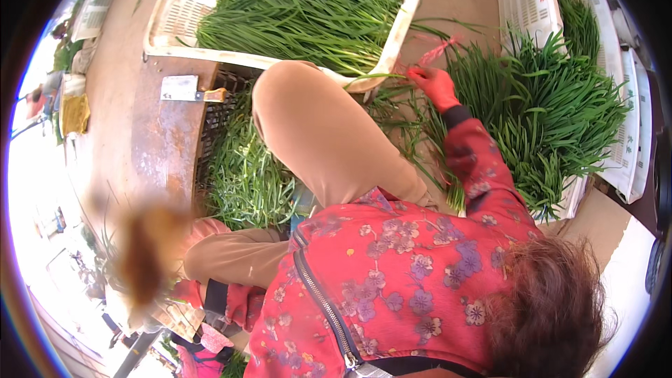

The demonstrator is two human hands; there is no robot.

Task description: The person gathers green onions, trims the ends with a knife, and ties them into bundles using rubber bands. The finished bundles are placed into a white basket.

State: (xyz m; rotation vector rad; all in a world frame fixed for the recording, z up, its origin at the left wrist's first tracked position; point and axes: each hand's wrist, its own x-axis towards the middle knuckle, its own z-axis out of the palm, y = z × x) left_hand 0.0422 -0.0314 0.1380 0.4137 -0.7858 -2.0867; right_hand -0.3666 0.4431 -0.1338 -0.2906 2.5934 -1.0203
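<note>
My right hand (pixel 433 86), in a red glove, is beside the near right corner of a white plastic crate (pixel 391 50). Its fingertips pinch a thin green stalk (pixel 375 75) that crosses the crate's rim. Long green leaves, apparently garlic chives (pixel 310 8), fill much of the crate. Pink plastic string (pixel 438 52) lies just beyond my fingers. To the right, a big heap of chives (pixel 546 105) stands close to my forearm. My left hand (pixel 188 293) is low at the left by my knee, partly hidden behind a blurred brown shape (pixel 147 252); its fingers do not show clearly.
A cleaver (pixel 179 88) with a wooden handle lies on a worn board (pixel 168 136). Loose green trimmings (pixel 247 178) fill a dark crate beside my legs. White crates (pixel 527 0) stand at the right. Another person in pink (pixel 197 359) is at the lower left.
</note>
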